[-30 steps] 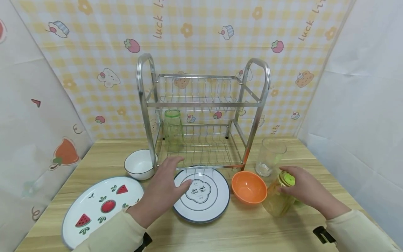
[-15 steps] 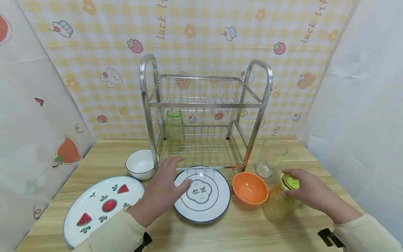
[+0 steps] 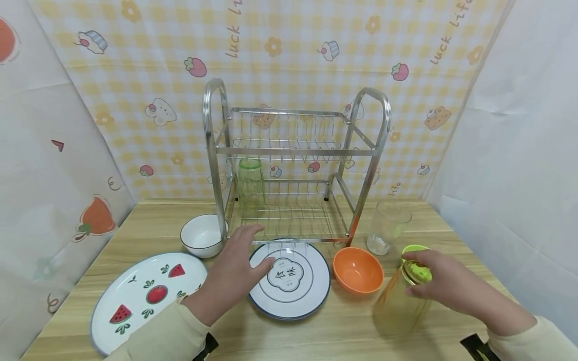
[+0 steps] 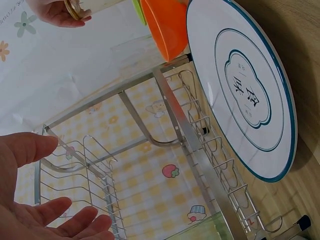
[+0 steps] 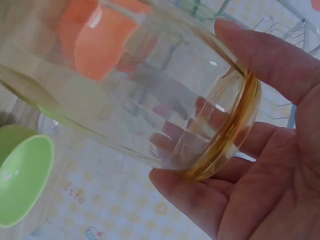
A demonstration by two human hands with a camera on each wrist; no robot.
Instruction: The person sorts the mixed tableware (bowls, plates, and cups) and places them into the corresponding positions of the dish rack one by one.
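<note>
Head view, desk (image 3: 338,336), left front corner: oval plate (image 3: 149,291) with watermelon pictures
White bowl (image 3: 201,235): against the rack's left front leg
Left hand (image 3: 235,268): thumb and fingers spread wide, near the round plate's left edge
Rack (image 3: 295,151): toward the desk's back edge, green glass (image 3: 251,188) on its lower tier, left end
Round plate (image 3: 291,281): before the rack
Orange bowl (image 3: 358,271): by the rack's right front leg
Clear glass (image 3: 386,228): behind the yellow glass
Yellow glass (image 3: 399,308): tilted, base up, toward the desk's right front corner
Right hand (image 3: 447,281): fingers curled round that base
Green bowl (image 5: 22,175): beyond the yellow glass, near the right edge
</note>
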